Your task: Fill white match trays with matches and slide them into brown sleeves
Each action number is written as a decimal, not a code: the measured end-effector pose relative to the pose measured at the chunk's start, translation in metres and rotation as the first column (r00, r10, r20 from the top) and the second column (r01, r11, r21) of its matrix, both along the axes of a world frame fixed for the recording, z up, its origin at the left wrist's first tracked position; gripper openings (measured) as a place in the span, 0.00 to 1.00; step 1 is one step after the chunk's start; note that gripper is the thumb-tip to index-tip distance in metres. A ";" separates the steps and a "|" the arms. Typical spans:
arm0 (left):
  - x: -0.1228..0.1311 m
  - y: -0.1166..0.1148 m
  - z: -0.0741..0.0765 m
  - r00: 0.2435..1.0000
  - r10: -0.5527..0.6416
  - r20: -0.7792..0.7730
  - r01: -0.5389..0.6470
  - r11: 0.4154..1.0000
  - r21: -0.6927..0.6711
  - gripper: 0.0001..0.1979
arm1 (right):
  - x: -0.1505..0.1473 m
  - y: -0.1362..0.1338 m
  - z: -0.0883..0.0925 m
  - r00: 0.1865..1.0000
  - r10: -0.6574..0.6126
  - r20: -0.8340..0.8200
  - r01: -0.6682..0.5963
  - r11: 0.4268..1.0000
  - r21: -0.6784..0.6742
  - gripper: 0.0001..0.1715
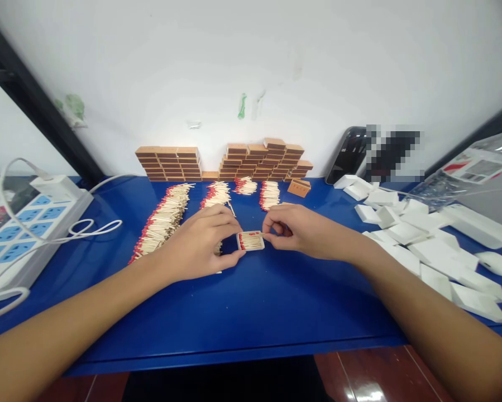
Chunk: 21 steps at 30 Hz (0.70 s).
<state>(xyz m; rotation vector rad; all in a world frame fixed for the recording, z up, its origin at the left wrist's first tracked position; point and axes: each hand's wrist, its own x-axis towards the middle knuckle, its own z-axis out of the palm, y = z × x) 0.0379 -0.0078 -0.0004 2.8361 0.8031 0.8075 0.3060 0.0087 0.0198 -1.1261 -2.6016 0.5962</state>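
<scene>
A small white matchbox tray (pixel 251 246) with matches (pixel 249 241) in it is held just above or on the blue table; which of the two I cannot tell. My left hand (pixel 202 237) grips the tray's left end between thumb and fingers. At its right end, the thumb and forefinger of my right hand (pixel 295 230) are pinched together by the match ends; what they hold is too small to make out. Most match heads in the tray lie to the left, with a couple of red heads along the top. A long row of matches (pixel 161 220) lies behind my left hand.
Shorter match piles (pixel 270 195) lie farther back. Stacked brown matchboxes (pixel 169 163) line the wall, and one loose matchbox (pixel 299 187) stands nearer. White trays (pixel 414 231) crowd the right. A phone (pixel 346 155) leans behind them. A power strip (pixel 35 223) with looping cable occupies the left.
</scene>
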 end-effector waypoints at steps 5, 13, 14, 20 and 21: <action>0.000 0.001 -0.001 1.000 -0.002 0.002 0.002 1.000 0.008 0.09 | -0.005 -0.003 -0.003 0.999 0.012 -0.033 -0.011 1.000 0.023 0.05; 0.001 0.000 -0.001 1.000 0.005 -0.006 -0.005 1.000 0.008 0.09 | -0.014 -0.005 -0.011 0.998 0.040 -0.047 -0.039 0.999 0.021 0.02; 0.001 0.000 -0.001 1.000 0.007 -0.008 -0.007 1.000 0.003 0.09 | -0.014 -0.005 -0.011 0.998 0.038 -0.046 -0.037 0.999 0.027 0.02; 0.000 0.001 -0.002 1.000 0.003 -0.002 -0.003 1.000 0.014 0.09 | -0.014 -0.008 -0.008 0.998 0.032 -0.048 -0.029 0.998 0.052 0.02; 0.000 0.001 -0.002 1.000 0.001 -0.001 -0.001 1.000 0.017 0.09 | -0.014 -0.009 -0.008 0.998 0.034 -0.051 -0.030 0.998 0.063 0.03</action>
